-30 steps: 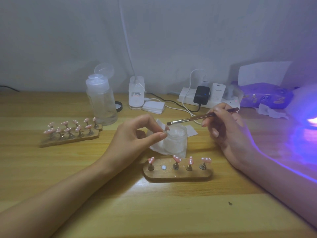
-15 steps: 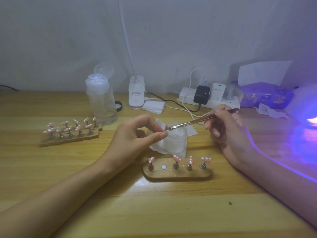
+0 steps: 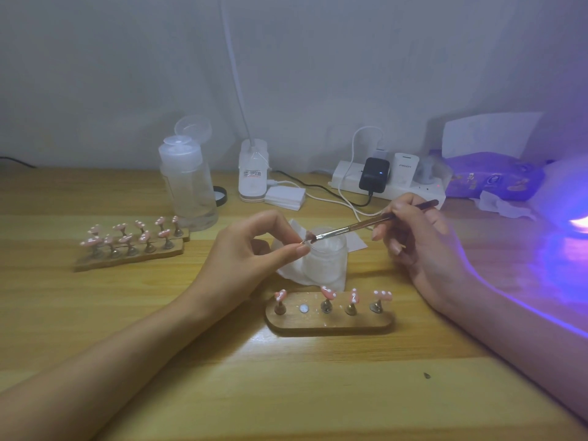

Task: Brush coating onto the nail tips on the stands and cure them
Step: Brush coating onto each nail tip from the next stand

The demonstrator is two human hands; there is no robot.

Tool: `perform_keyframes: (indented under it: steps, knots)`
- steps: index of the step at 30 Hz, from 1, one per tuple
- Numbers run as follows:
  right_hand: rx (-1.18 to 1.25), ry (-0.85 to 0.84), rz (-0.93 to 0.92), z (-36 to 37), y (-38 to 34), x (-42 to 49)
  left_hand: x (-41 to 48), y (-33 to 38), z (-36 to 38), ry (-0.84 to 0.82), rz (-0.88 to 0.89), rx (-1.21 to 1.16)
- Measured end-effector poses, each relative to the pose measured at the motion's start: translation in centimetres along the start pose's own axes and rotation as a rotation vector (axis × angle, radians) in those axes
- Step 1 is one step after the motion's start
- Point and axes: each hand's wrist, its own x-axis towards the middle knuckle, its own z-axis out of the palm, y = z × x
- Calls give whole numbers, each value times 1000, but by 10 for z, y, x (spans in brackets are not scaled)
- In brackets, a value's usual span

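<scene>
Centre: left hand, thumb and forefinger pinching small nail tip over frosted jar; tip mostly hidden, possibly on its peg. From right: right hand grips brush, bristles at pinched tip. Near side of jar: wooden stand holding four pink tips, silver disc showing at second slot from left. Far left: two loaded stands. Far right: violet lamp glow.

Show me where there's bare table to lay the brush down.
Bare wood: the near table in front of the oval stand; also the left side, nearer than the two long stands. Crowded: around the jar and along the wall by the power strip.
</scene>
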Motion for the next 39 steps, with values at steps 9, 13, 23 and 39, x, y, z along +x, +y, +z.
perform_keyframes:
  steps: [9, 13, 23, 39]
  knots:
    - [-26, -3, -21, 0, 0, -1, 0, -3, -1, -4, 38, 34]
    - [33, 36, -15, -1, -1, 0, 1, -3, -1, -7, 65, 36]
    - [34, 16, -9, -1, -3, 0, 1, -4, -1, -4, 114, 107]
    - [34, 23, -24, -2, -1, 0, 2, -5, -2, 5, 141, 140]
